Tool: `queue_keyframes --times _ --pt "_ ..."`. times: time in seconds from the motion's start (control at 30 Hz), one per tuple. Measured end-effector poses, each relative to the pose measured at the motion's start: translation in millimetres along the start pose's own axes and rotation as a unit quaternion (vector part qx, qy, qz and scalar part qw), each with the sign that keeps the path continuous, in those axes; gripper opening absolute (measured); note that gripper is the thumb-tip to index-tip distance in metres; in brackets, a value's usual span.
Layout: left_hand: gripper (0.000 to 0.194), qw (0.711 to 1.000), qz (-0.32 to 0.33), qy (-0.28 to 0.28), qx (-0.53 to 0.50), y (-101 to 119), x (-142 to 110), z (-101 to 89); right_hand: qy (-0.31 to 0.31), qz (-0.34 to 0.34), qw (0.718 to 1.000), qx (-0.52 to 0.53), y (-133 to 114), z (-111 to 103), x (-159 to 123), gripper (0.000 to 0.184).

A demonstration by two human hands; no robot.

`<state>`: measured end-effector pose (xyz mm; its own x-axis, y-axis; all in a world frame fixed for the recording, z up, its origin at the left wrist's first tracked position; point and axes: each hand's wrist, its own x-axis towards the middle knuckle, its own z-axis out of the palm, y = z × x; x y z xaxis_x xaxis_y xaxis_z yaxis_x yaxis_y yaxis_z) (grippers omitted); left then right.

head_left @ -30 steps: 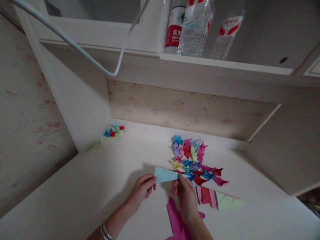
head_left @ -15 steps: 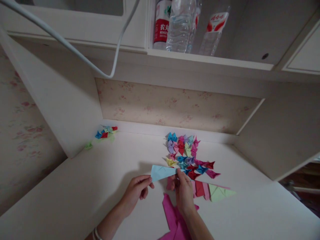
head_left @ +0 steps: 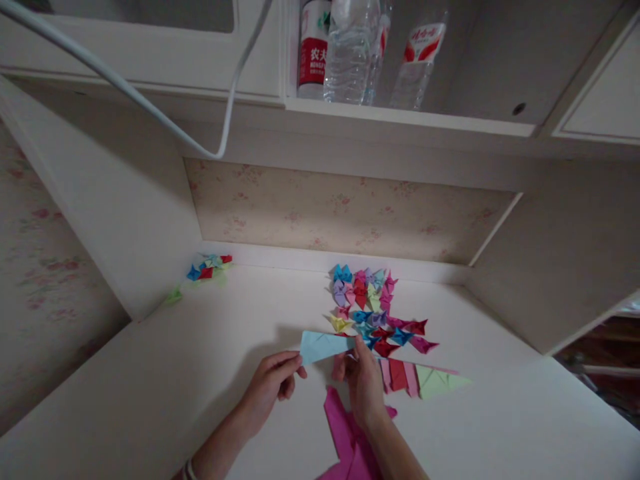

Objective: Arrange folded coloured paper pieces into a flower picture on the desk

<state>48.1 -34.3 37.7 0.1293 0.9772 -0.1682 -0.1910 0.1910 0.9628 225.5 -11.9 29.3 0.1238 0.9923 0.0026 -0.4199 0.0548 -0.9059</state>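
A light-blue folded paper [head_left: 323,345], wide at its left end and narrower to the right, is held above the white desk. My left hand [head_left: 275,380] pinches its lower left corner between thumb and fingers. At the narrow end, my right hand [head_left: 365,383] grips it with the thumb on top; the tip there is partly hidden. Beneath my right forearm lies a large magenta folded paper [head_left: 343,433], partly covered. Just beyond the hands are rows of small folded-paper figures [head_left: 360,293] in many colours. Right of my right hand rest folded strips, among them a red one [head_left: 399,375] and a pale-green pointed piece [head_left: 440,382].
Another cluster of small paper figures [head_left: 206,270] sits at the back left corner of the desk [head_left: 165,387]. Overhead, plastic bottles [head_left: 350,53] stand on a shelf. A white bent tube [head_left: 220,150] hangs down in front of the cabinet. Side panels bound the desk.
The view has shifted slightly. Both hands keep hold of the light-blue paper in nearly the same position, with little visible movement.
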Motion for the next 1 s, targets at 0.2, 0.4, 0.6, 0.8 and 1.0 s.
queue_keyframes --times 0.2,0.4,0.6,0.8,1.0 --pt "0.037 1.000 -0.008 -0.013 0.005 -1.0 0.5 0.4 0.004 0.015 0.999 -0.035 2.4 3.3 6.2 0.034" --pt "0.045 0.999 -0.017 -0.027 -0.031 -12.3 9.9 -3.5 0.054 -0.080 0.995 0.038 -56.4 -1.9 19.5 0.044" --pt "0.036 0.999 -0.008 -0.033 -0.003 -12.6 8.1 -2.8 0.149 -0.146 0.975 -0.075 -107.4 -87.8 17.0 0.095" --pt "0.035 0.999 -0.009 -0.045 0.004 -10.3 6.3 -0.4 0.217 -0.095 0.941 -0.241 -103.3 -185.8 4.3 0.066" --pt "0.037 0.999 -0.016 -0.033 0.005 -10.6 5.6 -0.3 0.209 -0.049 0.905 -0.368 -94.6 -225.8 -2.0 0.061"
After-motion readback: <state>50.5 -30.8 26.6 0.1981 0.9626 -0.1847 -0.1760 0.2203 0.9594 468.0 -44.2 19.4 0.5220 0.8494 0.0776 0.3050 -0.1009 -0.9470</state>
